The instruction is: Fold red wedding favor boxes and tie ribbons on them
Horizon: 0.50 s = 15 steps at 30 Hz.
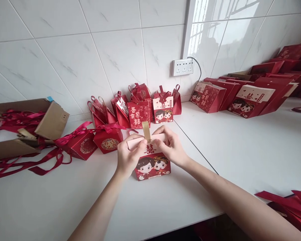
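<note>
A red and cream gift box [153,167] with two cartoon figures stands upright on the white table, between my hands. My left hand [130,154] pinches the left part of its folded cream top edge, thumb in front and fingers behind. On the right part of the same top, my right hand [171,147] is closed, its thumb near the middle. A gold ribbon loop [146,131] sticks up from the centre of the top, between the two thumbs. The fingertips behind the flap are hidden.
Red boxes with handles [139,113] stand along the tiled wall. Two ribboned boxes [108,140] and an open carton [56,118] of ribbons are at left. More boxes [251,100] fill the back right. Red ribbons [286,201] lie at the lower right. A socket [182,67] is on the wall.
</note>
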Each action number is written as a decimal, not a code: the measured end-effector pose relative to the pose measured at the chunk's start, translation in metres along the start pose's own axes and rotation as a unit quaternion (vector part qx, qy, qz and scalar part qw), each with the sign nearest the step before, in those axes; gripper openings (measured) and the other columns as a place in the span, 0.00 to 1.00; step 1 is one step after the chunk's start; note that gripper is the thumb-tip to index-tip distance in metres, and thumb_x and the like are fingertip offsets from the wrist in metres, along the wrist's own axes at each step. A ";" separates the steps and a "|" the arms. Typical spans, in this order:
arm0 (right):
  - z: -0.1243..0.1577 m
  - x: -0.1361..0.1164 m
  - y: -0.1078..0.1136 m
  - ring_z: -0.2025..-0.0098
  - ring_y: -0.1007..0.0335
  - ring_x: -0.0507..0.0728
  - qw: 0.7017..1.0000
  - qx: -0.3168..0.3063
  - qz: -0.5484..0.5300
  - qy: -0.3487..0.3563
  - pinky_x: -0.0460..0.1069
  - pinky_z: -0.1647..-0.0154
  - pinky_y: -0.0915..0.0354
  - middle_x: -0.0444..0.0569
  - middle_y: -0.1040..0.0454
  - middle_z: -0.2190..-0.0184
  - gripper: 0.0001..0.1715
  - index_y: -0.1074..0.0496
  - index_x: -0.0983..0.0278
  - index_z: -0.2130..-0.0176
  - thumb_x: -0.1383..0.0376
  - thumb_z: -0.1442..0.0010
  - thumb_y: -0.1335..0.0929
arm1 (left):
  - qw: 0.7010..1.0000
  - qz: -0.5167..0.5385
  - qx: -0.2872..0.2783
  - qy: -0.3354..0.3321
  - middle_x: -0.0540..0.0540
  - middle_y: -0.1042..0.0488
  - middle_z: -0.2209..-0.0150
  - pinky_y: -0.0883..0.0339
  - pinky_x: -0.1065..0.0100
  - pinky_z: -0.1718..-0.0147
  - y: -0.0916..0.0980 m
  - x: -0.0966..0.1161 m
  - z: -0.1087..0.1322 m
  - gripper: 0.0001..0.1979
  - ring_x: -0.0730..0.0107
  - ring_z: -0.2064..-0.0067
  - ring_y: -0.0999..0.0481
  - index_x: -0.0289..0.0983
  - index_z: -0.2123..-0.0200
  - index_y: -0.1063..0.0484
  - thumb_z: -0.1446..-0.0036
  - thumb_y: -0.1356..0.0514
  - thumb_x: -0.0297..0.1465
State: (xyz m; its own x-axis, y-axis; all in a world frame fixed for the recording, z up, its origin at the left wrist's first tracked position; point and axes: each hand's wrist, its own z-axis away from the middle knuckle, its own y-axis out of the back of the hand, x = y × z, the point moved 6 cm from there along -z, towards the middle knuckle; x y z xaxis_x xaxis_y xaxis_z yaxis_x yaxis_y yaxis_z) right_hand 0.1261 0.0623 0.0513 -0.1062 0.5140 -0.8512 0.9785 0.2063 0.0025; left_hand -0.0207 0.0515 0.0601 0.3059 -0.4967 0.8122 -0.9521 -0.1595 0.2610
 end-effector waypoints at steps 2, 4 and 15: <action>-0.003 0.004 0.002 0.78 0.42 0.50 0.999 -0.038 -0.009 0.008 0.45 0.77 0.43 0.39 0.34 0.75 0.10 0.35 0.60 0.62 0.65 0.48 0.33 | 1.000 0.020 0.012 0.014 0.50 0.25 0.75 0.34 0.72 0.71 0.003 -0.007 -0.003 0.10 0.70 0.71 0.27 0.36 0.73 0.26 0.48 0.38 0.37; -0.006 0.011 0.002 0.72 0.35 0.53 0.996 -0.091 0.012 -0.002 0.48 0.70 0.37 0.42 0.29 0.71 0.13 0.32 0.61 0.61 0.64 0.49 0.31 | 0.996 0.057 0.047 0.048 0.49 0.24 0.71 0.33 0.72 0.69 0.010 -0.018 -0.006 0.11 0.69 0.68 0.26 0.35 0.71 0.27 0.50 0.36 0.38; -0.024 0.064 0.041 0.61 0.28 0.58 0.946 0.113 -0.267 -0.146 0.51 0.61 0.33 0.48 0.22 0.61 0.16 0.25 0.61 0.63 0.56 0.51 0.27 | 0.985 0.139 0.010 0.098 0.34 0.37 0.40 0.44 0.55 0.40 0.006 -0.055 -0.015 0.40 0.50 0.38 0.38 0.36 0.43 0.41 0.56 0.36 0.49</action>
State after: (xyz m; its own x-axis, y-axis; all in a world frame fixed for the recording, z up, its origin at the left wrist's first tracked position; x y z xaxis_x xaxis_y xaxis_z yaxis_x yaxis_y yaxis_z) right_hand 0.1550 0.1234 0.0089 -0.5741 0.1288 -0.8086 0.8160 0.1718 -0.5520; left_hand -0.0434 0.0904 0.0251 0.0256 -0.3500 0.9364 -0.9983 -0.0584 0.0054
